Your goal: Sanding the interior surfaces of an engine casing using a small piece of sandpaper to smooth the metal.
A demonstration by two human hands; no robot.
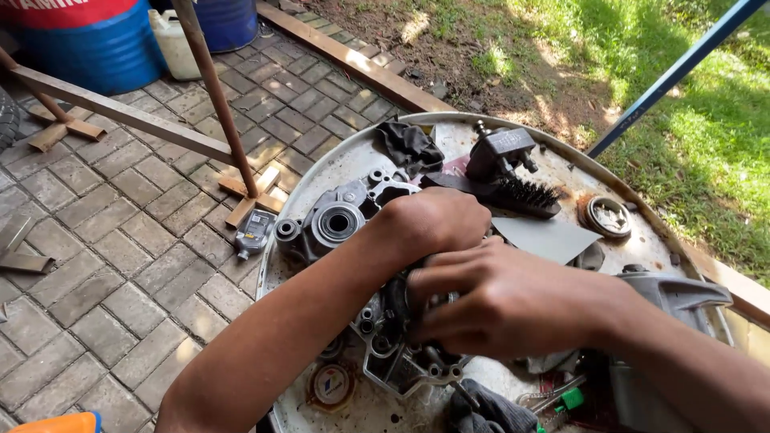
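A grey cast-metal engine case (337, 222) with round bearing holes lies on a round white metal tabletop (321, 172). My left hand (433, 220) is closed in a fist on top of the case, near its middle. My right hand (497, 301) grips the case's lower part from the right, fingers curled into it. What the fingers press on is hidden. The case's lower edge (401, 369) sticks out below my hands.
On the tabletop lie a black wire brush (525, 195), a dark rag (409, 144), a black metal part (501, 151), grey sandpaper (545, 238), a rusty round lid (605, 216) and a grey plastic cover (674, 293). Brick paving, a wooden frame (128, 116) and blue barrels (96, 44) lie left.
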